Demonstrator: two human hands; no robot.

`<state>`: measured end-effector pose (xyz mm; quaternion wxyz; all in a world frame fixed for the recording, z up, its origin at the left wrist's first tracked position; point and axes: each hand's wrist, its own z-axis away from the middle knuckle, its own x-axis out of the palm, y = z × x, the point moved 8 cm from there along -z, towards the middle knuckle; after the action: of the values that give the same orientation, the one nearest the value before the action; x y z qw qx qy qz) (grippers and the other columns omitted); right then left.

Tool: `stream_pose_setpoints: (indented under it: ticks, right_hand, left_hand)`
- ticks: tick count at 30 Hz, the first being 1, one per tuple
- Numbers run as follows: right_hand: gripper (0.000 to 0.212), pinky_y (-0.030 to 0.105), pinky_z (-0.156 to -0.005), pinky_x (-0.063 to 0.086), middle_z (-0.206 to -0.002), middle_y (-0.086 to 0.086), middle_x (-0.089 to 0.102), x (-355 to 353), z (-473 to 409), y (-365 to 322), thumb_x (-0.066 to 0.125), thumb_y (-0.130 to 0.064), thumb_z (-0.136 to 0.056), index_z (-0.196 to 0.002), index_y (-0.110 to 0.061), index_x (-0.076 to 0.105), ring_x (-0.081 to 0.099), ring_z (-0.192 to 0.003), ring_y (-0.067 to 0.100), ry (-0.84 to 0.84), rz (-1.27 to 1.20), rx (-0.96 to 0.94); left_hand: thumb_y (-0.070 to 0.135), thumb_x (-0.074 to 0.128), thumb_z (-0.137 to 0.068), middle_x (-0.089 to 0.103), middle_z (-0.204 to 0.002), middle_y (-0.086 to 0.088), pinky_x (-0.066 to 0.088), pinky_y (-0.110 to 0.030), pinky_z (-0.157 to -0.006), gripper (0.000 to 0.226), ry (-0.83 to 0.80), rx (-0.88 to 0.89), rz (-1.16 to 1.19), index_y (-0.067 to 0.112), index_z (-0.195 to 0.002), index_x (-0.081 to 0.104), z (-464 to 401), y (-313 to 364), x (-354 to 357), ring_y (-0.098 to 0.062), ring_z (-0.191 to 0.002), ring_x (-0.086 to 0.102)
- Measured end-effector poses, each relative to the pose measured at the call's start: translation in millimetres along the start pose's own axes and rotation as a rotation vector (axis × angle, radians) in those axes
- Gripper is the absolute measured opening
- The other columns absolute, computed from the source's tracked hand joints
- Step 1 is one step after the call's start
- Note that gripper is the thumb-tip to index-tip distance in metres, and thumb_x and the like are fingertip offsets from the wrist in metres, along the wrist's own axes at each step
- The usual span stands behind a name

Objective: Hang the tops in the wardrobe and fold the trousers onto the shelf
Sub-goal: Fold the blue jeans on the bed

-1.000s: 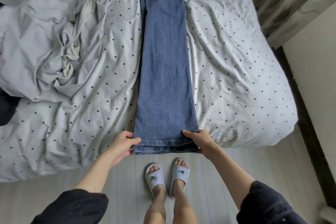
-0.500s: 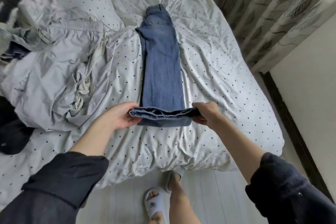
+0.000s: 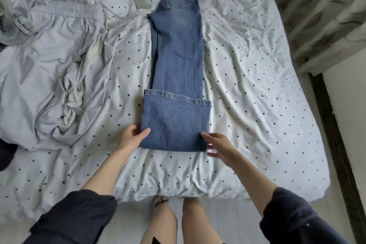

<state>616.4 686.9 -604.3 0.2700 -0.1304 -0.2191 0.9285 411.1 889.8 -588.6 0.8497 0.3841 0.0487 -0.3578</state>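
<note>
A: Where were the jeans (image 3: 176, 61)?

B: They lay lengthwise on the bed (image 3: 247, 77), on its dotted cover, waistband at the far end. The hem end was folded up over the legs.

A: And the hands?

B: The left hand (image 3: 131, 136) touched the fold's left edge, fingers relaxed, thumb on the denim. The right hand (image 3: 219, 144) was spread at the right corner, pinching nothing.

A: Anything else?

B: A crumpled pale grey garment (image 3: 49, 65) lay left of the jeans.

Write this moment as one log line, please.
step: folding jeans | hem folded up | left hand: touching fold | right hand: open beside fold | on bed
</note>
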Motion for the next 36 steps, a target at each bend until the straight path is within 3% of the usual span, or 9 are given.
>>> stream_pose_setpoints:
  ticks: [2, 8, 15, 20, 24, 27, 31, 36]
  right_hand:
    - [0.039, 0.038, -0.085, 0.051, -0.097, 0.009, 0.058, 8.5, -7.6, 4.6, 0.06, -0.036, -0.091, -0.105, 0.001, 0.062, 0.057, -0.094, 0.022, -0.022, 0.005, 0.001]
    - [0.025, 0.032, -0.075, 0.043, -0.083, 0.001, 0.057, 8.3, -14.8, 8.8, 0.068, -0.033, -0.085, -0.081, -0.011, 0.058, 0.052, -0.08, 0.015, -0.032, -0.051, 0.129]
    - [0.018, 0.029, -0.064, 0.046, -0.081, 0.005, 0.055, -10.3, 31.8, -19.0, 0.068, -0.017, -0.085, -0.082, -0.007, 0.054, 0.054, -0.072, 0.017, -0.023, -0.058, 0.143]
    - [0.023, 0.027, -0.059, 0.048, -0.082, 0.007, 0.056, -26.6, 80.1, -54.0, 0.07, -0.017, -0.083, -0.095, -0.006, 0.053, 0.054, -0.066, 0.017, -0.059, 0.032, 0.13]
    - [0.02, 0.027, -0.056, 0.051, -0.067, 0.004, 0.058, -40.3, 107.8, -70.8, 0.07, -0.017, -0.083, -0.087, -0.008, 0.053, 0.056, -0.053, 0.013, -0.041, 0.136, 0.09]
    - [0.02, 0.026, -0.051, 0.05, -0.049, 0.002, 0.058, -44.1, 125.7, -56.7, 0.07, -0.017, -0.083, -0.084, -0.006, 0.054, 0.055, -0.04, 0.011, -0.061, 0.218, 0.126]
    - [0.018, 0.024, -0.052, 0.05, -0.064, 0.005, 0.067, -37.8, 142.6, -26.8, 0.067, -0.019, -0.086, -0.09, -0.007, 0.055, 0.066, -0.053, 0.014, -0.149, 0.253, 0.245]
    - [0.02, 0.024, -0.049, 0.047, -0.067, 0.007, 0.065, -42.4, 138.6, -61.2, 0.071, -0.018, -0.082, -0.084, -0.007, 0.055, 0.062, -0.049, 0.015, -0.038, 0.173, 0.178]
  left_hand:
    - [0.022, 0.062, -0.09, 0.062, -0.106, -0.006, 0.046, -0.026, -0.069, 0.019, -0.086, -0.078, -0.028, 0.012, -0.106, 0.056, 1.1, -17.5, 7.6, -0.012, -0.085, 0.058]
    - [0.027, 0.059, -0.092, 0.06, -0.109, -0.004, 0.045, -0.031, -0.083, 0.023, -0.097, -0.16, 0.006, 0.012, -0.109, 0.054, 2.5, -16.2, 13.0, -0.021, -0.103, 0.057]
    - [0.018, 0.061, -0.091, 0.067, -0.098, -0.007, 0.049, -0.024, -0.062, 0.018, -0.295, -0.173, -0.035, 0.005, -0.103, 0.061, 40.9, 27.3, 6.1, -0.015, -0.079, 0.063]
    - [0.012, 0.062, -0.089, 0.07, -0.097, -0.011, 0.055, -0.028, -0.073, 0.02, -0.458, -0.224, 0.025, -0.002, -0.103, 0.061, 72.9, 66.8, -2.6, -0.02, -0.085, 0.065]
    - [0.015, 0.062, -0.09, 0.071, -0.073, -0.003, 0.05, -0.018, -0.05, 0.012, -0.493, -0.228, -0.067, 0.005, -0.095, 0.062, 97.5, 82.1, -8.1, -0.011, -0.061, 0.065]
    - [0.016, 0.065, -0.088, 0.068, -0.081, -0.006, 0.048, -0.022, -0.059, 0.017, -0.542, -0.284, -0.168, 0.005, -0.1, 0.061, 113.4, 68.2, -10.2, -0.015, -0.069, 0.061]
    - [0.021, 0.068, -0.085, 0.065, -0.075, -0.003, 0.04, -0.019, -0.05, 0.021, -0.651, -0.385, -0.253, 0.008, -0.1, 0.061, 129.2, 41.2, -10.1, -0.012, -0.061, 0.055]
    - [0.027, 0.067, -0.085, 0.062, -0.065, -0.002, 0.035, -0.018, -0.039, 0.02, -0.578, -0.414, -0.168, 0.013, -0.097, 0.057, 112.6, 50.7, -13.8, -0.011, -0.05, 0.053]
